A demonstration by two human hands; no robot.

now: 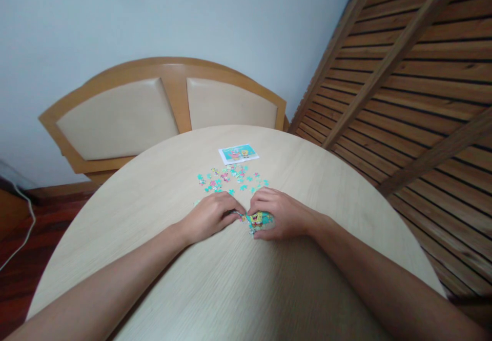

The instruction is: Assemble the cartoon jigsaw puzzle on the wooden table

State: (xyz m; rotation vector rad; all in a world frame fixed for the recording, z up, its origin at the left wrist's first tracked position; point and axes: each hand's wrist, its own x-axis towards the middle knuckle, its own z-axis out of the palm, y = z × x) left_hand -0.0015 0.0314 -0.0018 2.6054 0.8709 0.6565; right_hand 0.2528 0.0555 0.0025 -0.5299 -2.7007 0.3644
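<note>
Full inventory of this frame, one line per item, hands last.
assembled puzzle section: one, yellow and teal, under the fingertips of both hands
loose puzzle pieces: many, teal and pink, scattered beyond the hands
reference picture: one, teal with white border, far side of table
round table: one, pale wood
chair backs: two, beige pads in one curved wood frame, behind table
slatted panel: one, brown wood, right
left hand: on puzzle
right hand: on puzzle
</note>
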